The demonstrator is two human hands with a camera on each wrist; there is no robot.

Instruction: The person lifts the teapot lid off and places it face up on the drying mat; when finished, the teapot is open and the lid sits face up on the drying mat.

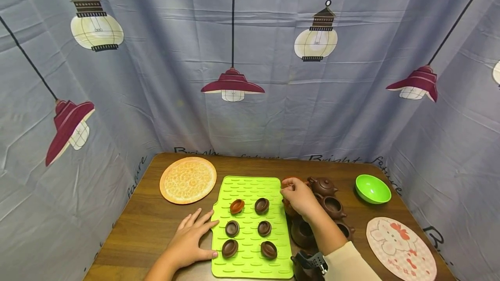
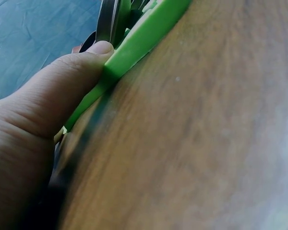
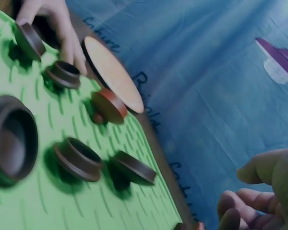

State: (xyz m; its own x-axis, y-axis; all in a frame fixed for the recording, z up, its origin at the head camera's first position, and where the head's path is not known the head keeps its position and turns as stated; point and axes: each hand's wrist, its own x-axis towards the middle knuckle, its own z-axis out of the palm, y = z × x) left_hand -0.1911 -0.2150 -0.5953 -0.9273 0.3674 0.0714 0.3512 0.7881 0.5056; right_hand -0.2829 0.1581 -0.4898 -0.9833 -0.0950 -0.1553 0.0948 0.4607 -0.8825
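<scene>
A green ridged mat [image 1: 248, 190] lies on the table. It bears several upturned teapot lids: a reddish lid [image 1: 236, 206] and dark brown ones, such as the lid [image 1: 261, 206] at back right. My left hand [image 1: 189, 240] rests at the mat's left edge with fingers spread; in the left wrist view its thumb [image 2: 77, 67] touches the green rim. Over the mat's back right edge hovers my right hand [image 1: 300, 196], near a reddish teapot [image 1: 289, 208] that it partly hides. In the right wrist view its fingers [image 3: 249, 203] are loosely bent, thumb apart, with nothing between them.
Several dark lidless teapots crowd right of the mat, among them one teapot [image 1: 332, 207] beside my right forearm. A bright green bowl [image 1: 373, 189] stands at the back right, with a pink round placemat [image 1: 401, 248] before it. An orange round placemat [image 1: 188, 180] lies back left.
</scene>
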